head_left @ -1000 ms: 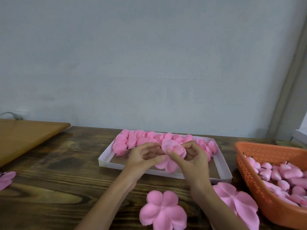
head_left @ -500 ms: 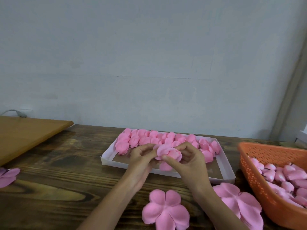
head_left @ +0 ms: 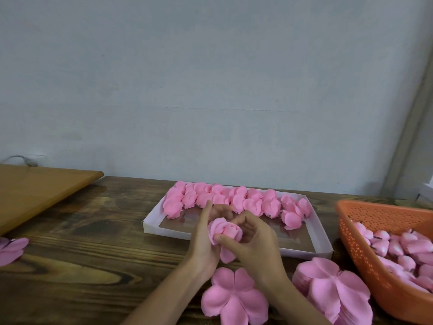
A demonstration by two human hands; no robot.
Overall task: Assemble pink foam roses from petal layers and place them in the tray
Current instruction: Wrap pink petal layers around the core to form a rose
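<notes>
A half-wrapped pink foam rose (head_left: pixel 225 231) sits between both hands, just in front of the white tray (head_left: pixel 324 240). My left hand (head_left: pixel 204 240) cups it from the left, fingers pointing up. My right hand (head_left: pixel 254 242) pinches its petals from the right with thumb and fingers. Several finished pink roses (head_left: pixel 236 201) line the tray's far side. A flat five-petal layer (head_left: pixel 233 297) lies on the table under my wrists. A thick stack of petal layers (head_left: pixel 334 289) sits to its right.
An orange perforated basket (head_left: pixel 365 242) with several pink rose buds stands at the right. A lighter wooden board (head_left: pixel 35 193) lies at the far left. Another pink petal layer (head_left: pixel 10 250) pokes in at the left edge. A grey wall rises behind the dark wooden table (head_left: pixel 82 266).
Both hands have drawn the rose nearer to me, away from the tray, and folded the petals tighter around it. The head camera has shifted slightly.
</notes>
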